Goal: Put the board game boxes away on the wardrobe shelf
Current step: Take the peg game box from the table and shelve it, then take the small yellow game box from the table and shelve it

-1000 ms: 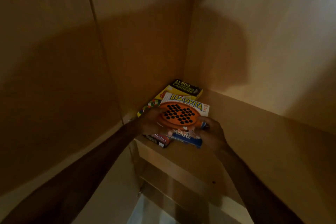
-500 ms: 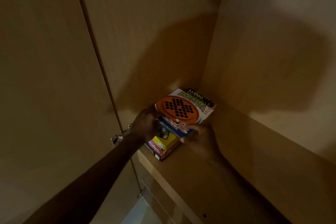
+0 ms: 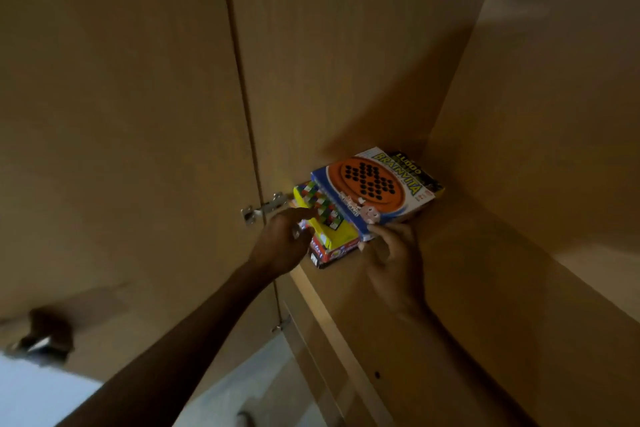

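A stack of board game boxes lies in the back left corner of the wardrobe shelf [image 3: 433,288]. On top is the Brainvita box [image 3: 372,189], blue-edged with an orange peg board picture. Under it lie a yellow box with coloured squares [image 3: 323,215], a dark Ludo box [image 3: 420,172] and a red box [image 3: 329,251] at the bottom. My right hand [image 3: 391,253] touches the near corner of the Brainvita box with its fingertips. My left hand [image 3: 282,244] rests against the left side of the stack, fingers on the yellow box.
The wardrobe's side wall [image 3: 329,45] and back wall [image 3: 554,97] close in the corner. A metal door hinge [image 3: 265,208] sits just left of the stack. The shelf's front edge [image 3: 339,333] runs toward me, with a lower compartment beneath.
The Brainvita box has turned and slid deeper into the corner on top of the stack. Both hands have eased back to its near edges, and the camera has shifted.
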### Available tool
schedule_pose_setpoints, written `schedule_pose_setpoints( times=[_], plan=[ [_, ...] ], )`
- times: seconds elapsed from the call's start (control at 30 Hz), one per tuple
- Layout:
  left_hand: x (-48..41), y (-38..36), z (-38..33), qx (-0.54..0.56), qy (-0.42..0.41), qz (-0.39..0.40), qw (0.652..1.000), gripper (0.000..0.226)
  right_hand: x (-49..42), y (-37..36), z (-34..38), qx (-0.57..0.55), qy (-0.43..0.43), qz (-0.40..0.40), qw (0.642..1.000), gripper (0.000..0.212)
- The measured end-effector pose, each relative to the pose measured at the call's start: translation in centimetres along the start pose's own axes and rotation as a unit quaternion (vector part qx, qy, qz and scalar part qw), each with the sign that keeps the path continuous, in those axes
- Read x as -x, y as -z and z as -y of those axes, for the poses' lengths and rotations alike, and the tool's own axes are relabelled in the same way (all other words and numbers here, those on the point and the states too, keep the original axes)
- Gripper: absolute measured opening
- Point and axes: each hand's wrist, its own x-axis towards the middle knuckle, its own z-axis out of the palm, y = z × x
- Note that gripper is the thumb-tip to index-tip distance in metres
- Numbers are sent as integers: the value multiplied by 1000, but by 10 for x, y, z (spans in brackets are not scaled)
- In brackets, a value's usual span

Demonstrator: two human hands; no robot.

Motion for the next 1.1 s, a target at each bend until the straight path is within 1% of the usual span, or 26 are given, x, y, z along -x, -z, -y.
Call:
schedule_pose_setpoints(
  times=[0.03, 0.1, 0.2, 0.3, 0.43, 0.5, 0.7, 0.73, 0.8, 0.97, 1.1],
  plan=[
    [14, 2, 6, 31, 30, -20, 999, 30, 8, -4, 4, -10, 11, -4, 1000, 30],
    [49, 10, 19, 90, 82, -49, 991, 25, 26, -16, 13, -58, 16, 26, 998, 28],
    [112, 29, 39, 143, 146, -98, 974, 23, 53, -46, 35, -108, 26, 120, 987, 25],
    [181, 51, 63, 148, 208, -144, 956, 22, 88, -82, 60, -124, 17, 204, 971, 25],
    [282, 92, 93, 146, 282, -240, 917, 23, 150, -134, 108, -129, 64, 331, 932, 23],
    [335, 116, 103, 148, 313, -281, 895, 24, 187, -158, 136, -140, 80, 379, 911, 23],
    [501, 179, 124, 149, 381, -389, 825, 25, 312, -219, 228, -157, 114, 485, 852, 20],
    [535, 189, 126, 143, 393, -413, 809, 25, 340, -230, 244, -155, 130, 507, 838, 19],
    [582, 206, 129, 133, 411, -441, 787, 25, 379, -247, 269, -154, 159, 540, 812, 19],
    [714, 240, 125, 100, 454, -548, 695, 25, 498, -285, 342, -137, 245, 635, 719, 17],
    [813, 250, 114, 76, 484, -637, 595, 24, 602, -307, 393, -122, 303, 713, 620, 18]
  ],
)
